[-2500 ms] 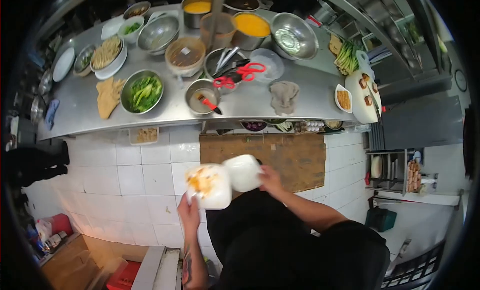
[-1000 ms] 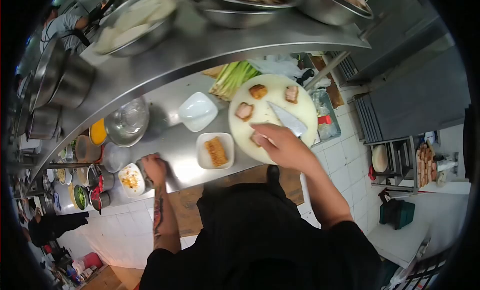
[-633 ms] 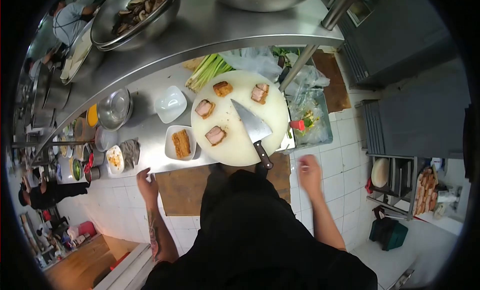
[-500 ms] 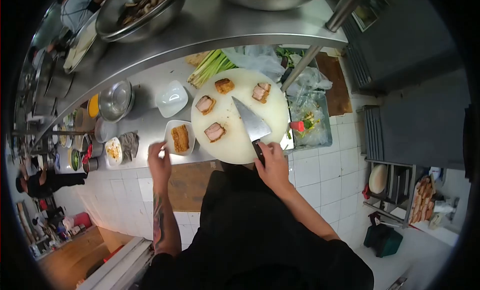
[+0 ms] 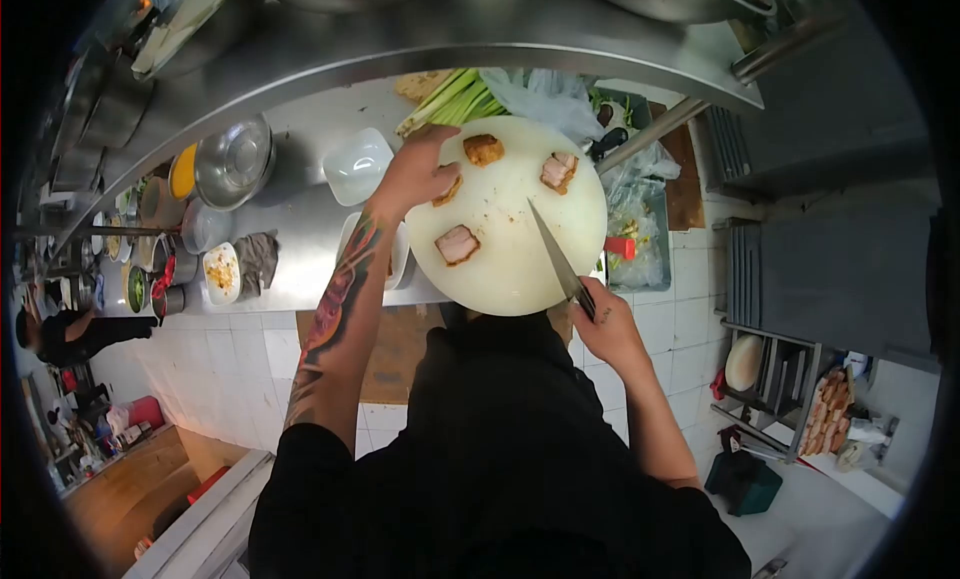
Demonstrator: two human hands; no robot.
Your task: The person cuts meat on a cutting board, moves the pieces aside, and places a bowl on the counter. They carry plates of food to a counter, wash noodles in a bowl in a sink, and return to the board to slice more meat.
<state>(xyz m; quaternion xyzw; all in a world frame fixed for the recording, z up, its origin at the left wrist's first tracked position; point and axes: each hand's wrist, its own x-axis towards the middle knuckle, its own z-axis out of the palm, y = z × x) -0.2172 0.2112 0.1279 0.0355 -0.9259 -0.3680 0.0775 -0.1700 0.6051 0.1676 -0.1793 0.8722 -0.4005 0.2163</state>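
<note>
My right hand [image 5: 612, 329] is wrapped around the handle of a kitchen knife [image 5: 556, 254] at the board's near right edge. The blade is turned nearly edge-on, its tip toward the board's middle. My left hand [image 5: 418, 169] reaches over the left side of the round white cutting board [image 5: 510, 279], thumb and index finger apart. A chunk of roasted pork [image 5: 449, 191] lies partly hidden beneath the thumb. Other pork chunks sit apart: one brown-topped [image 5: 483, 150], one at the right [image 5: 559, 172], one nearer me [image 5: 457, 245]. My left forearm largely covers a white dish [image 5: 400, 257].
Beside the board stand an empty-looking white bowl [image 5: 357, 166], a metal bowl [image 5: 234, 162] and a grey cloth [image 5: 257, 262]. Green stalks [image 5: 455, 101] lie behind it. A steel shelf [image 5: 480, 59] overhangs the counter. Right of the board is a bin with bagged greens [image 5: 640, 234].
My left hand has moved from beside the white dish up to the left pork chunk. My right hand has shifted right with the knife, and the blade has rolled from flat to edge-on.
</note>
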